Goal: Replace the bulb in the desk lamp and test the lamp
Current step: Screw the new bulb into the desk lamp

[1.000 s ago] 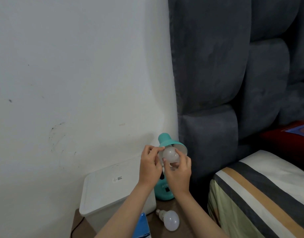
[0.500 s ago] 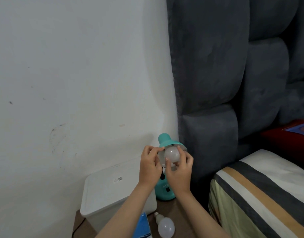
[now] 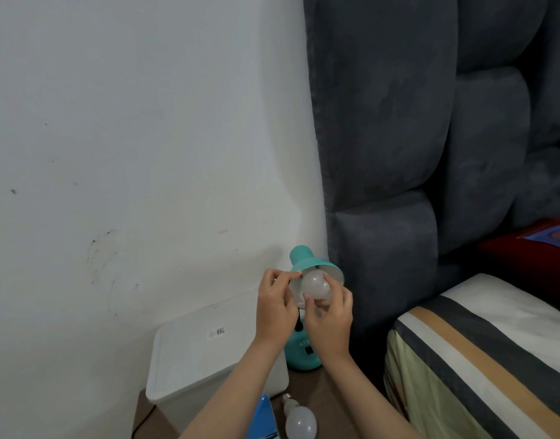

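Observation:
A teal desk lamp [image 3: 304, 356] stands on a brown bedside table, its shade [image 3: 307, 263] tilted toward me. A white bulb [image 3: 316, 285] sits in the mouth of the shade. My right hand [image 3: 331, 321] grips this bulb from below with its fingers around the globe. My left hand [image 3: 274, 307] pinches the left rim of the shade. A second white bulb [image 3: 299, 421] lies loose on the table in front of the lamp's base.
A white lidded plastic box [image 3: 206, 359] stands left of the lamp against the white wall. A blue carton [image 3: 263, 419] pokes up at the bottom edge. A dark grey padded headboard [image 3: 399, 153] and a striped pillow [image 3: 481, 353] fill the right side.
The bulb in my right hand has gone a little deeper into the shade, and my fingers have shifted around it. My left hand stays on the shade's rim.

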Available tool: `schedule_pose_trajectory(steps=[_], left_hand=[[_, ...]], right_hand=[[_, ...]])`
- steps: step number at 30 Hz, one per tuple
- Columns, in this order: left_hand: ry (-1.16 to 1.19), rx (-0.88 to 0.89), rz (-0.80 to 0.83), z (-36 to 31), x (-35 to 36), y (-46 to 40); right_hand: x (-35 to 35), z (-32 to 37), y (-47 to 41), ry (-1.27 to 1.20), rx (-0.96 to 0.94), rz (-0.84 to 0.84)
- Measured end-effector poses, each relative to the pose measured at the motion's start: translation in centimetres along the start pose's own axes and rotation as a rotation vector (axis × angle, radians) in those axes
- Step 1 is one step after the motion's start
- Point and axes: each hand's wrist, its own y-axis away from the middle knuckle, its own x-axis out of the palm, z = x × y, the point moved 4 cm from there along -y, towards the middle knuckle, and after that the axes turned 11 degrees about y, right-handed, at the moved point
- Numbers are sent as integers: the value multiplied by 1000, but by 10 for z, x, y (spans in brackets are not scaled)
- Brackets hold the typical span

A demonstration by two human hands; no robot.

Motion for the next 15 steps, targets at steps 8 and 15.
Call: schedule_pose_trajectory(steps=[8,15], left_hand=[[-12,3,10,2,1,1],[-13,5,15,1,-2,1]], right_hand=[[3,-2,3,29,-38,3],[-1,-3,-4,-62,124,-1]])
